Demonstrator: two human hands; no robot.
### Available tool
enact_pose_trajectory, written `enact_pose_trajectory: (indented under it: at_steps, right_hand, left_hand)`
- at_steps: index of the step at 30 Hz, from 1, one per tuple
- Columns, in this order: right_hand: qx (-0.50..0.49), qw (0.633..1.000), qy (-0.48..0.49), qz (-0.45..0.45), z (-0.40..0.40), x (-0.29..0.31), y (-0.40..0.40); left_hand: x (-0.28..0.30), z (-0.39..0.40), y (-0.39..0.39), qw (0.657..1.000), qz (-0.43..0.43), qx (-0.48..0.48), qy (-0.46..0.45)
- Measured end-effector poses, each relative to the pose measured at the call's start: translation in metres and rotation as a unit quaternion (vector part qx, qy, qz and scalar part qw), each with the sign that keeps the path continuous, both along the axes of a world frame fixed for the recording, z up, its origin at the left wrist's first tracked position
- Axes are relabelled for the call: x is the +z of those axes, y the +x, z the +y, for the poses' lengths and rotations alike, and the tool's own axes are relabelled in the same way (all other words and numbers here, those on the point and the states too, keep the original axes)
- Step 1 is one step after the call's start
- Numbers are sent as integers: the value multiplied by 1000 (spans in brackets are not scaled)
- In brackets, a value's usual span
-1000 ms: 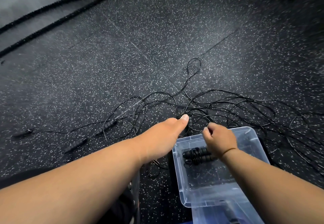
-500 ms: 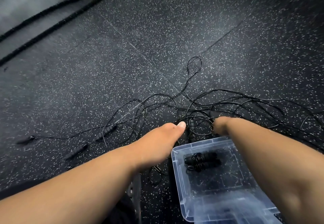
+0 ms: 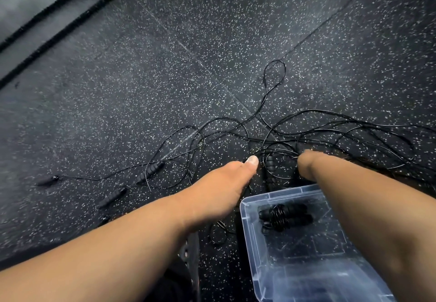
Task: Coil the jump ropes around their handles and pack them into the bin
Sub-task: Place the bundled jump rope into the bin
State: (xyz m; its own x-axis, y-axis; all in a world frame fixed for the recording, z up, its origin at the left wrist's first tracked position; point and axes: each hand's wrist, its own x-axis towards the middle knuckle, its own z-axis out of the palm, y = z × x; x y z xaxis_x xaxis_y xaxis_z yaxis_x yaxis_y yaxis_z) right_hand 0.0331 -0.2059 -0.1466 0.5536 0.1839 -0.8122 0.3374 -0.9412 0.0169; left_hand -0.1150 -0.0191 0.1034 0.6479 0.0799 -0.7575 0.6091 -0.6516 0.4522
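Both hands reach to a ribbed handle [image 3: 270,163] among tangled ropes [image 3: 330,134] beyond the bin [image 3: 250,238]; left hand [image 3: 226,179] and right hand [image 3: 306,163] fingers are hidden, so I cannot tell their grasp.

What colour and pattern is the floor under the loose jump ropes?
Black rubber floor flecked with small white-grey speckles, clearest in the head view.

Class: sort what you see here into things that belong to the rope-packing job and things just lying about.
Job: clear bin; coiled rope in it; tangled ropes; loose handles; left hand; right hand.
Lying about: thick battle ropes; speckled floor.
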Motion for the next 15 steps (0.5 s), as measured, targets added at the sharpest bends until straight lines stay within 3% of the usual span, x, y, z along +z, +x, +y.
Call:
enact_pose_trajectory:
  at_steps: [3, 6, 10, 15]
  right_hand:
    - [-81, 985, 108, -110, -4, 12, 4]
    - [-152, 937, 254, -184, 4, 63, -3]
    - [-234, 834, 447, -225, 22, 144, -8]
    - [-237, 692, 663, -163, 44, 275, -40]
  left_hand:
    - [6, -1, 1, 1000, 0, 1, -2]
    - [10, 2, 2, 1000, -27, 12, 10]
    - [16, 8, -1, 995, -81, 34, 38]
    - [24, 16, -2, 974, -199, 97, 53]
